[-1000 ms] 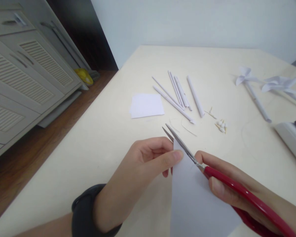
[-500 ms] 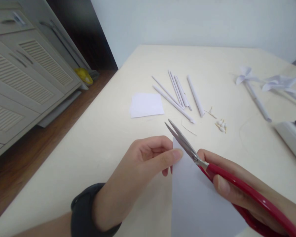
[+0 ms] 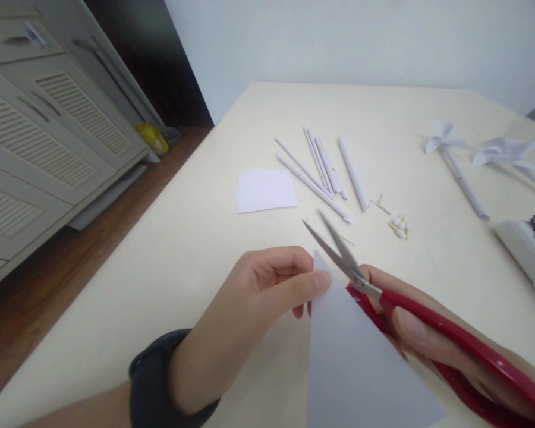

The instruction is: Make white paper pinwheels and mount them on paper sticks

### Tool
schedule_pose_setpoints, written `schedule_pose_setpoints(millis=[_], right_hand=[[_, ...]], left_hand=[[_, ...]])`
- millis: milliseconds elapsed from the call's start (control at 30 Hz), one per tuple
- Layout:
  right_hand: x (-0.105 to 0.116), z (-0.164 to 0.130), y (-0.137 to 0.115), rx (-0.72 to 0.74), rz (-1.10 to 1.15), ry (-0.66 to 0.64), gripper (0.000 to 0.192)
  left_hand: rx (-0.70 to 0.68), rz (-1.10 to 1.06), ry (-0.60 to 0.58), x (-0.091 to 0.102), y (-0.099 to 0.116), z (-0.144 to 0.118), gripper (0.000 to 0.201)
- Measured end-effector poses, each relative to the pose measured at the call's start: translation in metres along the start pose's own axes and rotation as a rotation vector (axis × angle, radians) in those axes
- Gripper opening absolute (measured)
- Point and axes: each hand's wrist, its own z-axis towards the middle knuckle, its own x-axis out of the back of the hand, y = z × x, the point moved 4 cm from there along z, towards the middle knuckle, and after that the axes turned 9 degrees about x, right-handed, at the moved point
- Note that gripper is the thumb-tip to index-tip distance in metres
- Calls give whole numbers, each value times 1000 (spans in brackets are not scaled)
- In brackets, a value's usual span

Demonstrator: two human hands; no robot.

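Observation:
My left hand (image 3: 271,285), with a dark band on its wrist, pinches the top corner of a white sheet of paper (image 3: 352,356) between thumb and fingers. The sheet's right edge runs down on a slant, and its lower part leaves the view. In my right hand (image 3: 428,333) is a pair of scissors (image 3: 365,285) with red handles. Their metal blades are spread apart and point up and to the left, just beyond the paper's slanted edge. Above the hands lies a thin curved strip (image 3: 339,236), partly hidden by the blades.
A stack of white paper squares (image 3: 267,190) lies beside several rolled paper sticks (image 3: 353,172). Small white-tipped pieces (image 3: 400,226) are to their right. Paper pinwheels (image 3: 446,139) lie at the far right, near a white object (image 3: 524,249). Cabinets (image 3: 49,131) stand left of the table.
The scissor blades have spread wider and shifted slightly right, off the paper. More of the sheet's slanted edge now shows. My left hand has stayed almost still.

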Motion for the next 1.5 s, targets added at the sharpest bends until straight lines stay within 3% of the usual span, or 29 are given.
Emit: schedule_pose_setpoints(millis=[100, 367, 667, 900, 1200, 1500], right_hand=[[-3, -2, -3, 15, -3, 4, 49], [5, 8, 30, 113, -41, -39, 60], [-12, 4, 2, 3, 20, -38, 50], [-12, 5, 5, 10, 118, -29, 46], [-6, 7, 4, 34, -11, -25, 44], [-6, 4, 7, -36, 60, -31, 35]], left_hand=[[1, -3, -7, 0, 1, 0, 23], [-10, -7, -24, -1, 0, 1, 22], [-12, 36, -8, -1, 0, 2, 22], [-18, 27, -11, 0, -1, 1, 22], [-16, 19, -16, 0, -1, 1, 20], [-25, 13, -13, 0, 0, 0, 22]])
